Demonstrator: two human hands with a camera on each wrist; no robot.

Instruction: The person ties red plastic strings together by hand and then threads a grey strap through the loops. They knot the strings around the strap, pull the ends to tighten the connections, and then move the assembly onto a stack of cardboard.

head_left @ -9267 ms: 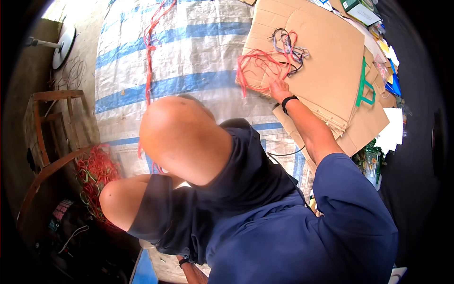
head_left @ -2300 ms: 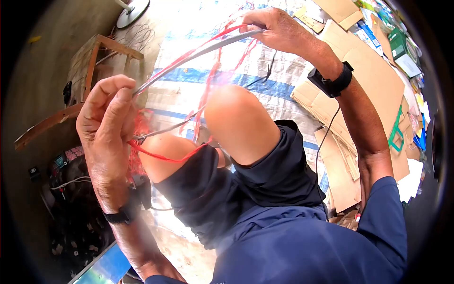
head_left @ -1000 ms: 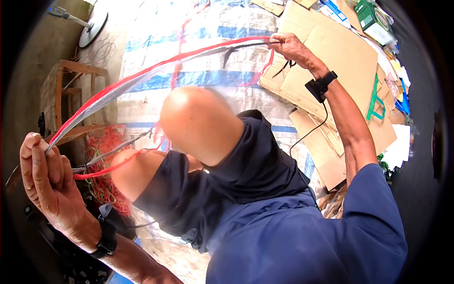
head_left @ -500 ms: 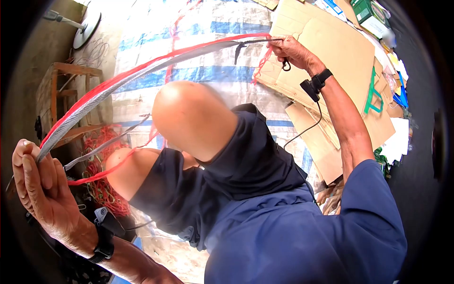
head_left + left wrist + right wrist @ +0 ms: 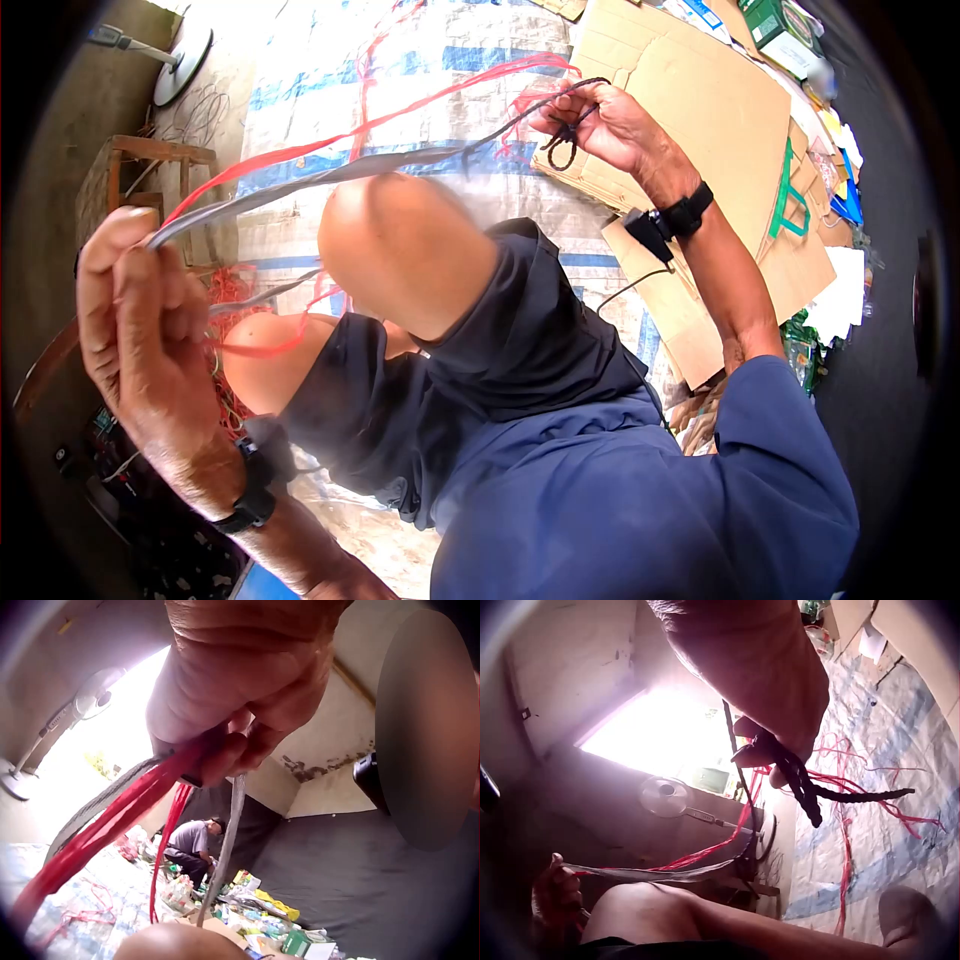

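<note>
Fan, or rather its round base and pole (image 5: 183, 66), stands at the upper left, with a loose coil of thin wire (image 5: 207, 112) on the floor near it. Below that is a wooden frame (image 5: 160, 147). In front of the frame rises the left hand (image 5: 150, 320), a black band around its wrist; thumb and fingers pinch a grey strap (image 5: 330, 180) and a red string (image 5: 300, 150) together. Past this hand lies a tangle of red strands (image 5: 232, 288), partly hidden by hand and knee. Strap and string arch rightward above the person's bare knees (image 5: 410, 255), over a white sheet with blue stripes (image 5: 480, 28). Another red strand (image 5: 362, 90) trails down that sheet. Towards its right end the strap meets a thin black cord (image 5: 540, 103). The right hand (image 5: 618, 130) holds this cord in curled fingers, with a small loop hanging below them (the right wrist view shows a knotted bunch and a braided end sticking out). The red string reaches these fingers too; whether they grip it I cannot tell. Behind the right hand lies flattened cardboard (image 5: 690, 120), then a green strip (image 5: 790, 205), a white sheet of paper (image 5: 843, 290) and, higher up, a green and white box (image 5: 785, 38).
</note>
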